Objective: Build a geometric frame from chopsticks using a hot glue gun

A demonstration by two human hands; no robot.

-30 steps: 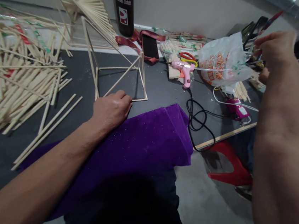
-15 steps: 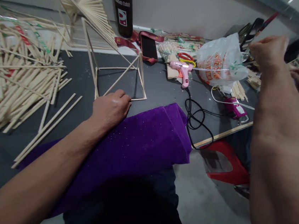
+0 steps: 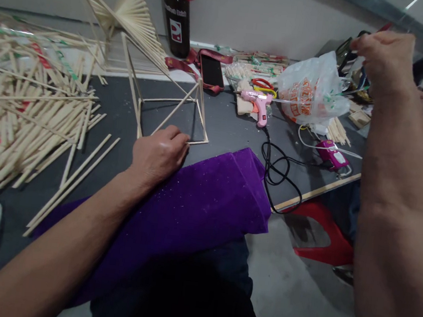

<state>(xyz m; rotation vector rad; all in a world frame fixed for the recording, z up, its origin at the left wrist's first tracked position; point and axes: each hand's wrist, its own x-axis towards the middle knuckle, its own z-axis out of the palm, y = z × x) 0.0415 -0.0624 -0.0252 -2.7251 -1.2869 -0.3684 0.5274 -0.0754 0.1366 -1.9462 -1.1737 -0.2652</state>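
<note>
My left hand (image 3: 161, 154) is low on the table with its fingers curled over the near bottom edge of a wooden stick frame (image 3: 197, 109); the fingertips are hidden. Thin pale sticks make up this open frame, and a fan-like twisted stack of sticks (image 3: 130, 11) rises behind it. Up at the right, my right hand (image 3: 388, 58) is raised with the fingers pinched together; what they hold, if anything, I cannot make out. A pink glue gun (image 3: 257, 103) lies between the hands, nearer the frame. Purple cloth (image 3: 192, 202) spreads below my left hand.
Loose sticks (image 3: 29, 129) are heaped at the left. Behind stand a dark bottle (image 3: 177, 24) with a red lid and a phone (image 3: 211, 71). A white plastic bag (image 3: 309, 88), a black cord (image 3: 285, 174) and a magenta device (image 3: 333, 155) lie right. A red stool (image 3: 321, 230) is below.
My right hand has risen slightly, its fingers still pinched. My left hand stays at the frame. The whole view has shifted a little.
</note>
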